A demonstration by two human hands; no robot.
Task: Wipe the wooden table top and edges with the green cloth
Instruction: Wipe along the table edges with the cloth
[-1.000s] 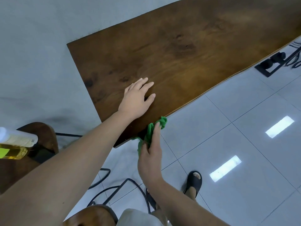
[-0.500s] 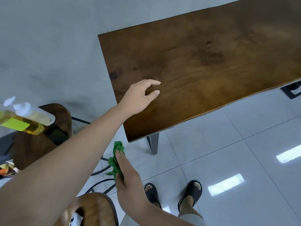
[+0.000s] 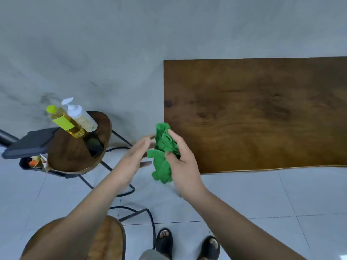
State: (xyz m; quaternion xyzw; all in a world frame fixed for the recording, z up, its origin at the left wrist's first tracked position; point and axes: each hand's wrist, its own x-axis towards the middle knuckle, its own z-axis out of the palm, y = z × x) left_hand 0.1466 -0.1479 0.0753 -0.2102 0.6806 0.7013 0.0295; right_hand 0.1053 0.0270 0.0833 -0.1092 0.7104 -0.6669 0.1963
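Note:
The wooden table top (image 3: 262, 113) fills the right half of the view, its left end and near edge in sight. My right hand (image 3: 183, 166) holds the crumpled green cloth (image 3: 162, 156) in the air, just left of the table's near left corner and off the wood. My left hand (image 3: 131, 162) hovers beside the cloth with fingers spread, its fingertips near or touching the cloth's left side. Part of the cloth hangs loose below my right fingers.
A round wooden stool (image 3: 78, 147) on the left carries two bottles (image 3: 73, 119) of yellow liquid and a dark phone (image 3: 93, 144). A dark flat case (image 3: 28, 143) sticks out from the stool's left side. Another wooden stool (image 3: 110, 239) and black cables lie near my sandalled feet (image 3: 164, 241).
My left hand came off the table top and moved down to the cloth. My right hand lifted the cloth from below the table's end. The view swung left.

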